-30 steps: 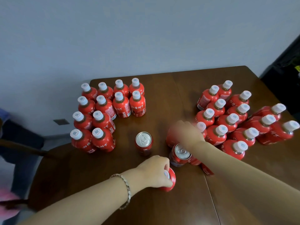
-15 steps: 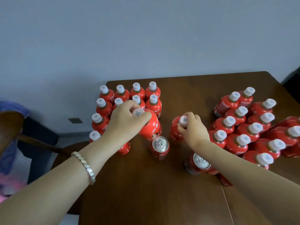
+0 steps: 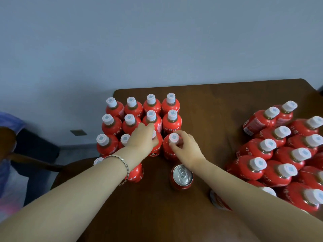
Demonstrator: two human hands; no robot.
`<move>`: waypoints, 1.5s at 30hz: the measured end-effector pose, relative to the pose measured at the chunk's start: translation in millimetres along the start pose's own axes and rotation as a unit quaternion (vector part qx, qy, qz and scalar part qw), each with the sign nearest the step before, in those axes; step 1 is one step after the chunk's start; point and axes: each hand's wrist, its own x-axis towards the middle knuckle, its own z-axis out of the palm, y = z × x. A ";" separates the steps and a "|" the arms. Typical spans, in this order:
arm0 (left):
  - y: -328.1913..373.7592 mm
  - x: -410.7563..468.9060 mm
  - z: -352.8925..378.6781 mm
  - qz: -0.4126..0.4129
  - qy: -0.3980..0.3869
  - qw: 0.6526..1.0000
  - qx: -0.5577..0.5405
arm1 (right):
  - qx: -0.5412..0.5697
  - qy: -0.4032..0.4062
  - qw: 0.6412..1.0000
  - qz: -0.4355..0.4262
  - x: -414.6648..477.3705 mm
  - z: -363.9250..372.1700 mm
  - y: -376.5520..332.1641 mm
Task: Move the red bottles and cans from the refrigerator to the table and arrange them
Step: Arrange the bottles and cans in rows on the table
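Two hands work side by side at the near edge of the left block of bottles. The left hand [image 3: 143, 138], a bracelet [image 3: 122, 161] at its wrist, is closed over the top of a red bottle [image 3: 155, 147] in the third row, fingers wrapped about the cap so that only a sliver of white shows. Just to its right, the right hand [image 3: 185, 147] pinches the white cap of a second bottle [image 3: 172, 145] with its fingertips, which stands upright and touching its neighbour. Both grips sit high, probably because the bodies are packed too close to reach between. These two seem to be filling out a third row behind which two full rows of four [image 3: 148, 110] stand tidy toward the far wall. Near the right forearm an upright can [image 3: 182, 175] waits alone on the brown surface [image 3: 209, 105], and another can [image 3: 218, 200] lies partly hidden under the arm. Well apart on the right, a loose crowd of bottles [image 3: 279, 154] leans every way, likely the stock yet to be sorted.
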 end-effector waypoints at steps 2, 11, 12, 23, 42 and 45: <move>-8.1 -1.9 5.0 0.081 0.041 0.992 0.087 | 0.004 0.007 1.000 0.015 0.2 0.0 4.9; -17.6 -11.6 29.9 0.118 0.066 0.977 0.165 | 0.071 0.005 0.992 0.107 16.7 13.6 3.2; -18.2 -11.5 31.0 0.113 0.070 0.978 0.158 | 0.074 0.014 0.991 0.107 19.6 14.8 1.9; -11.5 -13.0 28.7 0.055 0.064 0.992 0.090 | -0.066 -0.078 0.992 0.073 1.6 -21.0 14.2; 75.9 -92.4 57.2 0.109 -0.103 0.974 0.169 | -0.468 -0.047 0.881 -0.048 -121.2 -81.0 95.9; 61.2 -98.2 53.9 0.095 -0.084 0.983 0.132 | -0.397 -0.031 0.917 -0.013 -115.6 -66.6 90.6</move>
